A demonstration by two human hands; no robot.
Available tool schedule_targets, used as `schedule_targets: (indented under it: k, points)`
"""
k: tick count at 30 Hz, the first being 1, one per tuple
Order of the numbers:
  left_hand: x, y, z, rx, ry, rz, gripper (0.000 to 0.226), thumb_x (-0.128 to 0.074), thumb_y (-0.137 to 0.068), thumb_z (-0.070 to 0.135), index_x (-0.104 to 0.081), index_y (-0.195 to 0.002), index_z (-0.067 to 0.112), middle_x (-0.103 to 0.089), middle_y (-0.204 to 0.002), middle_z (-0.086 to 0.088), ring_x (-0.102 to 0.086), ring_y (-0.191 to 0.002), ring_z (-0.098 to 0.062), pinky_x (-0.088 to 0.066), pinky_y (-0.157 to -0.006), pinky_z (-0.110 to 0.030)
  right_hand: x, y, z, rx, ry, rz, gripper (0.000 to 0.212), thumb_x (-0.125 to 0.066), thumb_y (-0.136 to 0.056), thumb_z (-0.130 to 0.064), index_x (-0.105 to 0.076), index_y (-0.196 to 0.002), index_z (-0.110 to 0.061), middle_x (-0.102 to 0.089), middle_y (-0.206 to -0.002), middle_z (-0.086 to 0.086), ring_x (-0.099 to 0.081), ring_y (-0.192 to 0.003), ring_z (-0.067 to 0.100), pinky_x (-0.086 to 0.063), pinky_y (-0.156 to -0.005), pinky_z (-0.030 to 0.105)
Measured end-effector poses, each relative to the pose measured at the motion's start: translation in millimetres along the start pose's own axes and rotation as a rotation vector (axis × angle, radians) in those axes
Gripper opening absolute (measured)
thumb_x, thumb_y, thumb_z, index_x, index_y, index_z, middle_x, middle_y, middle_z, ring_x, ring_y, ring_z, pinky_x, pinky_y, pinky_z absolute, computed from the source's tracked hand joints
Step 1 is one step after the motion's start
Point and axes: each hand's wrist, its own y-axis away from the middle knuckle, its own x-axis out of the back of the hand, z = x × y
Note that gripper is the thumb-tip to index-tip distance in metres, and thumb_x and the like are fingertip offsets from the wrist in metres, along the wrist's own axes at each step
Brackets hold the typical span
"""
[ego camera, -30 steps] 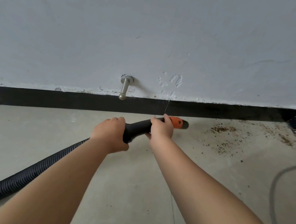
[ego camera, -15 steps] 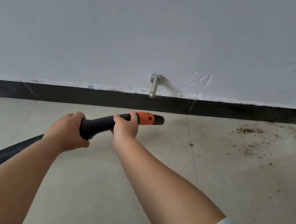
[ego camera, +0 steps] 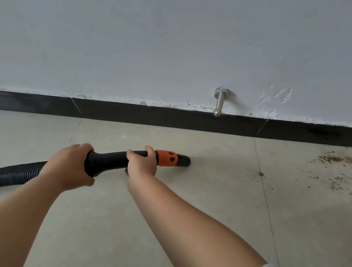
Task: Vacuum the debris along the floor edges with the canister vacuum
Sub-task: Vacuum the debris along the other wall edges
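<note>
Right hand (ego camera: 142,162) curled over the black handle (ego camera: 108,161), fingers wrapped across the top just behind the orange collar (ego camera: 165,158); left hand (ego camera: 68,167) closed around the thicker rear of the same handle, where it meets the ribbed hose (ego camera: 1,176). Both hands hold firmly; neither is free. The short black nozzle (ego camera: 183,160) projects beyond the collar, its mouth low over the floor (ego camera: 206,204), though contact with the tile cannot be told.

The long axis of handle and nozzle runs left to right, roughly parallel to the black skirting (ego camera: 150,115) and set a little out from it. The debris (ego camera: 335,159), a scatter of brown crumbs, lies well to the right of the nozzle mouth, thickest near the skirting, with a stray speck (ego camera: 261,173) between. The right hand is the nearer; judged from this, the coming stroke should carry the nozzle rightward along its own axis and inward toward the wall edge.

Hose: flexible, corrugated, matte black, trailing off left. Handle: smooth moulded plastic, tapering forward. Collar: orange, pierced by dark slots. Floor: pale, smooth tiles with thin joints. Wall (ego camera: 183,33): white, rough paint, chipped above the skirting; a metal door stop (ego camera: 220,102) juts from it.
</note>
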Motion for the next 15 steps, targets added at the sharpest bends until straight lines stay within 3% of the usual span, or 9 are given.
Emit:
schedule_targets:
  k: [5, 9, 15]
  points:
    - [-7, -6, 45, -0.125, -0.055, -0.046, 0.038, -0.073, -0.068, 0.025, -0.05, -0.097, 0.018, -0.051, -0.09, 0.001, -0.049, -0.08, -0.017, -0.036, -0.062, -0.024, 42, -7, -2, 0.048, 0.006, 0.091, 0.054, -0.054, -0.092, -0.02, -0.033, -0.141, -0.03, -0.046, -0.135, 0.006, -0.054, -0.114, 0.027, -0.048, -0.097, 0.04]
    - [-15, -8, 106, -0.241, -0.127, -0.073, 0.038, -0.07, -0.071, 0.034, -0.04, -0.09, 0.021, -0.046, -0.089, 0.004, -0.046, -0.079, -0.015, -0.036, -0.063, -0.025, 96, -13, -13, 0.062, 0.026, 0.186, 0.054, -0.051, -0.093, -0.02, -0.03, -0.142, -0.031, -0.045, -0.134, 0.007, -0.055, -0.113, 0.028, -0.047, -0.097, 0.043]
    - [-30, -2, 182, -0.329, -0.171, -0.107, 0.042, -0.068, -0.072, 0.039, -0.044, -0.098, 0.017, -0.043, -0.088, 0.003, -0.045, -0.077, -0.016, -0.037, -0.063, -0.026, 165, -10, -28, 0.075, 0.005, 0.294, 0.054, -0.046, -0.096, -0.018, -0.026, -0.145, -0.031, -0.044, -0.135, 0.009, -0.055, -0.1, 0.025, -0.052, -0.086, 0.037]
